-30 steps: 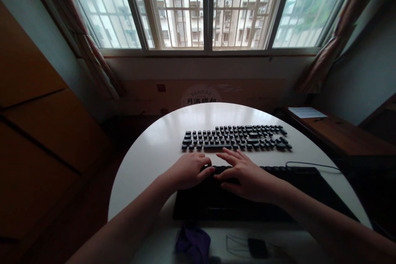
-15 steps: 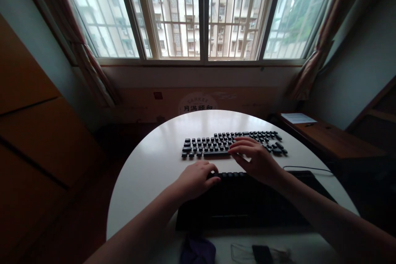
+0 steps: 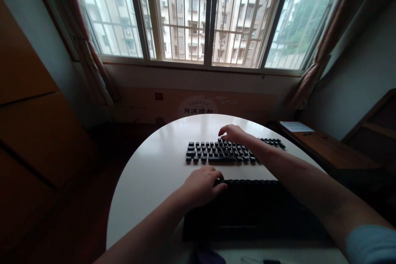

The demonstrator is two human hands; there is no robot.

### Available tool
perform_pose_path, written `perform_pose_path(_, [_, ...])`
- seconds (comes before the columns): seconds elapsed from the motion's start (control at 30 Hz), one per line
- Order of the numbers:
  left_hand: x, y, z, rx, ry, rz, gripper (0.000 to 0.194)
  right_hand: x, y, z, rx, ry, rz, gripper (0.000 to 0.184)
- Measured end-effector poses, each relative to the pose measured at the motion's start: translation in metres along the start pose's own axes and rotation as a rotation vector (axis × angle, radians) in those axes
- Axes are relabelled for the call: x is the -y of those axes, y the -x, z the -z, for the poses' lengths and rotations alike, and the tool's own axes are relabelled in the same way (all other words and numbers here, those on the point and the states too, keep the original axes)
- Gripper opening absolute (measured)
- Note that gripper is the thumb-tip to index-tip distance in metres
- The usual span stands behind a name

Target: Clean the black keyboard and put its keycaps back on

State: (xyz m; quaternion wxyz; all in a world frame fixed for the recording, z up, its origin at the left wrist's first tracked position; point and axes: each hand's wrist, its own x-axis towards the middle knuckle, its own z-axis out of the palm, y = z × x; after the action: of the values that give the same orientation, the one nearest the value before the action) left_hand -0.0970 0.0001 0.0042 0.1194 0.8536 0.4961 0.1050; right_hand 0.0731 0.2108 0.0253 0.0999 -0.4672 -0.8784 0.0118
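Loose black keycaps stand in keyboard-like rows on the round white table. My right hand reaches over the rows, its fingers closed together at a keycap in the farthest row. That forearm hides part of the layout. Nearer to me lies a black keyboard with a row of keycaps along its far edge. My left hand is closed around the far left part of this keyboard, thumb on the near side and fingers on the far side.
A purple cloth lies at the near table edge, with a dark small object and thin wire beside it. On the right stands a wooden desk with a white paper. A window with bars is ahead.
My right hand has moved from beside the keyboard's far edge, away and leftward, to the farthest keycap row. My left hand keeps its hold. The view has shifted slightly.
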Motion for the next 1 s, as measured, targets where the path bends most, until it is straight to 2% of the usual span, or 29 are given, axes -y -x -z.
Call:
perform_pose_path(0.3, [-0.001,0.002,0.002,0.009,0.001,-0.01,0.036,-0.003,-0.022,-0.022,0.083,-0.008,-0.028,0.02])
perform_pose_path(0.47, [0.002,0.002,0.003,0.019,0.005,-0.048,0.037,0.004,-0.018,-0.026,0.011,-0.049,-0.026,0.018])
perform_pose_path(0.6, [0.004,0.002,0.004,0.03,0.022,-0.085,0.035,0.016,-0.005,-0.016,-0.107,-0.103,-0.011,0.016])
perform_pose_path(0.73, [0.005,0.002,0.003,0.021,0.017,-0.074,0.032,0.029,0.033,0.009,-0.226,-0.183,0.048,0.013])
perform_pose_path(0.87, [0.004,0.001,0.003,0.031,0.004,-0.054,0.031,0.036,0.104,0.028,-0.39,-0.368,0.171,0.008])
perform_pose_path(1.0, [0.003,-0.003,0.002,0.053,-0.003,-0.016,0.031,0.042,0.17,0.023,-0.347,-0.511,0.218,0.01])
